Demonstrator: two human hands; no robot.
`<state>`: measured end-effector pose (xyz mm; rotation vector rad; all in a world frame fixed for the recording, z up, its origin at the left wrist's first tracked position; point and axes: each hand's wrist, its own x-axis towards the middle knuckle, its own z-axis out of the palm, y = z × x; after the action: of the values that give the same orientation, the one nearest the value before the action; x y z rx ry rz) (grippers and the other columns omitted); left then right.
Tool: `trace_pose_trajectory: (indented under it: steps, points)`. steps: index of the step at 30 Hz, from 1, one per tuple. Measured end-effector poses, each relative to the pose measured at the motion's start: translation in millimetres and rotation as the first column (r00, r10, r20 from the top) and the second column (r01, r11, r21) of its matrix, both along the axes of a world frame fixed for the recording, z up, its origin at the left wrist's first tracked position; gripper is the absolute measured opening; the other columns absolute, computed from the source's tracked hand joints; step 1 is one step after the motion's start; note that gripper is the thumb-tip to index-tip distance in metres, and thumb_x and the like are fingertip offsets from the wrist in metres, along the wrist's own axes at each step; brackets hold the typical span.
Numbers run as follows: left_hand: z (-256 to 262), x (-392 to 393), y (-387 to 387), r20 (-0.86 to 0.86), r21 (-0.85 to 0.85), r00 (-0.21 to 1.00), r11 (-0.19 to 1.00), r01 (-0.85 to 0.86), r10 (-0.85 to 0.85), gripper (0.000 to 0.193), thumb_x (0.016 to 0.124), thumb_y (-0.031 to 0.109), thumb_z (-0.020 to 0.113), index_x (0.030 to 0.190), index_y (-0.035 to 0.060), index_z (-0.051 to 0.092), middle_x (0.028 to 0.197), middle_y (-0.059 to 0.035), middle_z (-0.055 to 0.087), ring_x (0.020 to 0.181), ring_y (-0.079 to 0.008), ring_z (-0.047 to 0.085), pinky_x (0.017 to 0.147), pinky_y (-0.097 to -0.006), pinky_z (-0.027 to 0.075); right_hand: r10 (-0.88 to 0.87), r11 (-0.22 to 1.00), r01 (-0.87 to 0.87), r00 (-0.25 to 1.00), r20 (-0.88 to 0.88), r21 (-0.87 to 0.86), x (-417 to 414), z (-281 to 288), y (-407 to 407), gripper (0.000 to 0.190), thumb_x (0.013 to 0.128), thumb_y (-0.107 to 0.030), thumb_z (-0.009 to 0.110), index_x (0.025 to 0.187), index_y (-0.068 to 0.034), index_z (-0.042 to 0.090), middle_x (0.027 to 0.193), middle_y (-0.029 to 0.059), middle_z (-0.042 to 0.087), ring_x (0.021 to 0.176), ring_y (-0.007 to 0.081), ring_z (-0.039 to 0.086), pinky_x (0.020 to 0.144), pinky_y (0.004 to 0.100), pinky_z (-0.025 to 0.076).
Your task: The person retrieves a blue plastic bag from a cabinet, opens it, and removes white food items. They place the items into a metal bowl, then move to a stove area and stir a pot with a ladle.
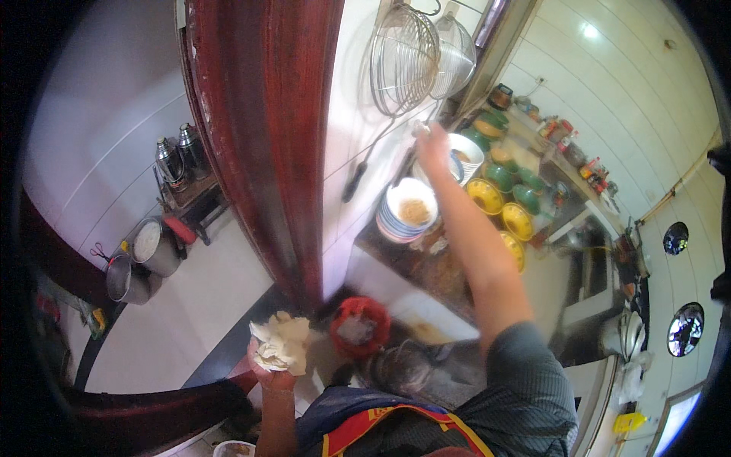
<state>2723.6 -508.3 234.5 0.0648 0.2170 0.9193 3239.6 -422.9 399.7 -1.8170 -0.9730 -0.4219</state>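
My left hand [268,371], low in the view, grips a crumpled bundle of thin cream-coloured sheets [282,343]. Whether they are paper or cloth I cannot tell. My right arm stretches across a brown counter [394,251], and my right hand [432,148] is near the tiled wall, blurred. A small whitish thing [421,128] shows at its fingertips. Below and beside that hand stand a stack of bowls [406,211], its top one holding something light brown, and a stack of white bowls [471,157], partly behind my forearm.
Wire strainers [405,60] hang on the wall above the counter. Yellow bowls [485,196] and green bowls [499,177] stand beyond my arm. A red basin [360,328] sits below the counter. A dark red door frame [262,143] rises at left; past it are vacuum flasks [170,163] and pots [154,245].
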Motion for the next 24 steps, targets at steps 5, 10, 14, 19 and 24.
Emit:
trace_pose_trajectory:
  steps: [5,10,14,19,24]
  points:
    - [5,21,1,0.032,-0.079,0.991,0.988,0.136,-0.134,0.047,0.099,0.051,0.045,0.123,0.0148,0.064,0.134,-0.0109,0.062,0.124,-0.0405,0.056,0.097,-0.0672,0.046,-0.011,0.999,0.011,1.0,0.009,0.031,7,22,-37,0.032,0.092,-0.029,0.068,0.087,0.003,0.066,0.076,0.0235,0.065,0.07,0.0388,0.064,0.068,0.0436,0.049]
    - [13,34,-1,0.1,-0.118,0.973,0.969,0.218,-0.207,0.046,0.099,0.05,0.045,0.119,0.0161,0.067,0.134,-0.0098,0.062,0.128,-0.0388,0.054,0.099,-0.0668,0.044,0.043,0.997,-0.03,0.978,-0.205,0.065,-40,58,-67,0.03,0.092,-0.028,0.074,0.102,0.0,0.072,0.07,0.0045,0.066,0.055,0.0109,0.058,0.056,0.0278,0.048]
    - [-7,41,10,0.17,-0.083,0.933,0.939,0.335,-0.317,0.044,0.098,0.05,0.047,0.12,0.0182,0.068,0.138,-0.0083,0.058,0.131,-0.0374,0.051,0.102,-0.0679,0.041,0.369,0.914,-0.198,0.769,-0.523,0.354,-70,108,-69,0.018,0.093,-0.016,0.073,0.096,0.0,0.066,0.069,0.0022,0.064,0.046,0.0065,0.048,0.039,0.0225,0.033]
    - [-8,56,9,0.286,-0.03,0.857,0.89,0.454,-0.428,0.046,0.098,0.05,0.05,0.124,0.0165,0.066,0.143,-0.0075,0.052,0.135,-0.0357,0.046,0.105,-0.0694,0.038,0.156,0.969,-0.059,0.902,-0.403,0.241,-51,120,-102,0.021,0.094,-0.023,0.07,0.093,-0.002,0.073,0.071,0.0005,0.067,0.051,0.0057,0.051,0.046,0.0229,0.04]
    - [-12,94,-4,0.302,0.123,0.801,0.855,0.504,-0.516,0.047,0.097,0.046,0.054,0.13,0.0128,0.061,0.14,-0.0095,0.052,0.133,-0.0344,0.047,0.107,-0.0648,0.04,-0.016,0.992,0.07,0.903,-0.429,0.109,-62,63,-196,0.022,0.095,-0.022,0.065,0.102,-0.004,0.075,0.083,0.0039,0.072,0.074,0.0119,0.063,0.066,0.0311,0.052]
